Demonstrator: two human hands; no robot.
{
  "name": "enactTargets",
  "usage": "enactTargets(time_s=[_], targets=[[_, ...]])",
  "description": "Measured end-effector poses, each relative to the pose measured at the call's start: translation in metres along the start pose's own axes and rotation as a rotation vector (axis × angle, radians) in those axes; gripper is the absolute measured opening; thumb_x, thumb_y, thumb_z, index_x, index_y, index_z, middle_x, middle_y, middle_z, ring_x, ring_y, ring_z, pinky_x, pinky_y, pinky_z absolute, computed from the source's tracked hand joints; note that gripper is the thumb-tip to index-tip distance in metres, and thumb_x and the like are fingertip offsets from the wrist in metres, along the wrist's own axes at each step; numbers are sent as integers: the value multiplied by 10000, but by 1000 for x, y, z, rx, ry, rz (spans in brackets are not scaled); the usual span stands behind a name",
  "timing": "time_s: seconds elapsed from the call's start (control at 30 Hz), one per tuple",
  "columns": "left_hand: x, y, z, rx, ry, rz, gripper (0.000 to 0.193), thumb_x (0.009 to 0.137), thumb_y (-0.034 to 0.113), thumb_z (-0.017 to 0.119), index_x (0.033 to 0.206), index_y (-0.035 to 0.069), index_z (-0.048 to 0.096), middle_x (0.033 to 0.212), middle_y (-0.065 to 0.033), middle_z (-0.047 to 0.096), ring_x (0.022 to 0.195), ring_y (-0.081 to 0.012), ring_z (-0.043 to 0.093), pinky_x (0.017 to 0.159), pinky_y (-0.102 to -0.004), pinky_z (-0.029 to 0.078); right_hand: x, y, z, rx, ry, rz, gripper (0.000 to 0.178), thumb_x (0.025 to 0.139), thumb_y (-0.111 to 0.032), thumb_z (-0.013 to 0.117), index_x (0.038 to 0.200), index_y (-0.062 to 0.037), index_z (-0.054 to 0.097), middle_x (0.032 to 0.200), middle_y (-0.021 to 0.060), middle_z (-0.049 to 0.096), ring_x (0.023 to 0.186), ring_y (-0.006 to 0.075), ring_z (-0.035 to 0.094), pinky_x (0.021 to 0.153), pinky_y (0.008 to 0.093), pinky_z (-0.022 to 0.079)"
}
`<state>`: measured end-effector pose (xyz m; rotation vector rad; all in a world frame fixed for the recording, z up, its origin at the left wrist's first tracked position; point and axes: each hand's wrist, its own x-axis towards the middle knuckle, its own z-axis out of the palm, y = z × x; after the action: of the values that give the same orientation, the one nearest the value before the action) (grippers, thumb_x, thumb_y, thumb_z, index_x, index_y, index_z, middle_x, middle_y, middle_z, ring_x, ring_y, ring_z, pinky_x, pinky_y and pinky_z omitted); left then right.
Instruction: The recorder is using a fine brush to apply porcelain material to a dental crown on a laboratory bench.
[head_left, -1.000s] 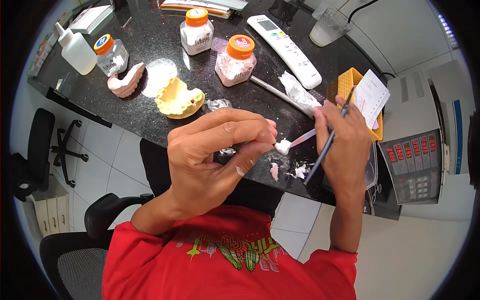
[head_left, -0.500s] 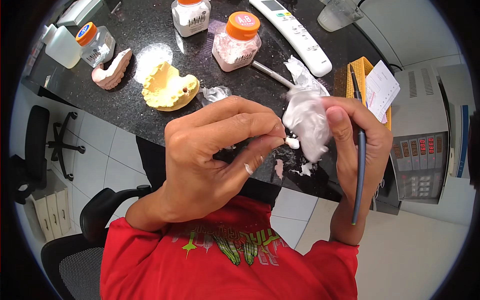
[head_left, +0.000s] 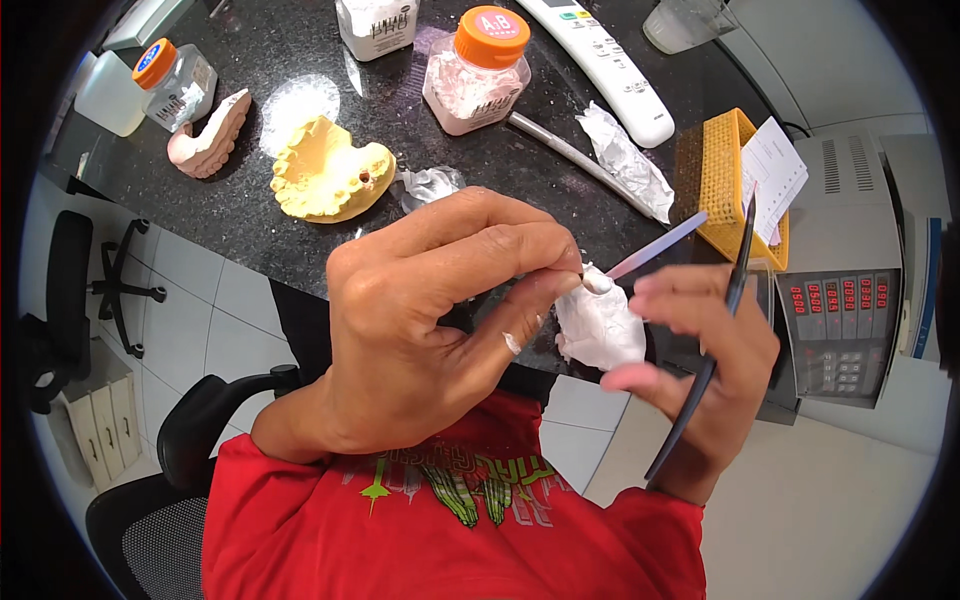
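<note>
Between thumb and fingertips, my left hand (head_left: 440,310) pinches a small white tooth-shaped piece (head_left: 598,284), probably a dental crown. My right hand (head_left: 725,350) is just to its right, thumb and fingers spread. A slim dark brush-like tool (head_left: 690,405) is tucked across that hand, slanting down toward me. Crumpled white tissue (head_left: 602,335) lies below the white piece, close to the right fingertips but apart from them. Left of my left hand, a yellow dental model (head_left: 325,175) with a gap in its tooth row rests on the black speckled worktop (head_left: 420,135).
A pink dental cast (head_left: 210,140) and orange-lidded powder jars (head_left: 475,85) stand farther back. Rightward are a metal rod (head_left: 575,160), a violet stick (head_left: 660,243), a white remote control (head_left: 610,75), a yellow basket (head_left: 720,170) with papers, and a machine with red digits (head_left: 840,295).
My right hand has let go of the tissue, which now lies beneath the white piece. Its fingers have spread and the dark tool has tilted. The violet stick has come into sight.
</note>
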<state>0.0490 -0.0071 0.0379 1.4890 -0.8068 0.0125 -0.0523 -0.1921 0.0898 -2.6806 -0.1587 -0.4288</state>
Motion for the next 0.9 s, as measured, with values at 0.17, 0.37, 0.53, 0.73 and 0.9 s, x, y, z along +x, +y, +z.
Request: enactTargets(time_s=[0.17, 0.37, 0.53, 0.73, 0.9], targets=[[-1, 0, -1, -14, 1, -9, 105, 737, -97, 670, 835, -68, 646, 825, -145, 636, 791, -213, 647, 724, -300, 522, -11, -7, -2, -4, -122, 63, 376, 568, -318, 814, 816, -62, 694, 749, 47, 599, 676, 200, 557, 551, 292, 431], [0, 1, -1, -1, -24, -9, 112, 732, -111, 660, 833, -66, 645, 828, -145, 637, 795, -211, 650, 713, -283, 517, -8, 2, 3, 46, -52, -9, 181, 672, -77, 769, 827, -49, 680, 737, 61, 601, 642, 173, 554, 545, 268, 424], [-2, 0, 1, -27, -20, 4, 128, 721, -128, 652, 828, -60, 646, 830, -143, 640, 791, -205, 652, 700, -272, 514, 13, 6, 9, 194, 281, 283, 76, 819, -37, 673, 883, -1, 652, 696, 29, 560, 603, 76, 494, 533, 216, 373], [-1, -2, 0, 30, -50, 33, 156, 702, -125, 668, 839, -50, 655, 820, -129, 639, 760, -187, 645, 668, -262, 510, 27, -6, 14, 180, 110, 129, 86, 822, -60, 663, 875, 8, 658, 819, 85, 623, 775, 149, 576, 699, 231, 426], [0, 1, -2, 67, -45, 44, 168, 684, -114, 691, 836, -54, 652, 809, -124, 631, 706, -161, 619, 620, -244, 492, 23, -12, 16, 80, 164, -21, 96, 787, -62, 684, 858, 1, 671, 843, 130, 651, 794, 215, 620, 743, 287, 455]])
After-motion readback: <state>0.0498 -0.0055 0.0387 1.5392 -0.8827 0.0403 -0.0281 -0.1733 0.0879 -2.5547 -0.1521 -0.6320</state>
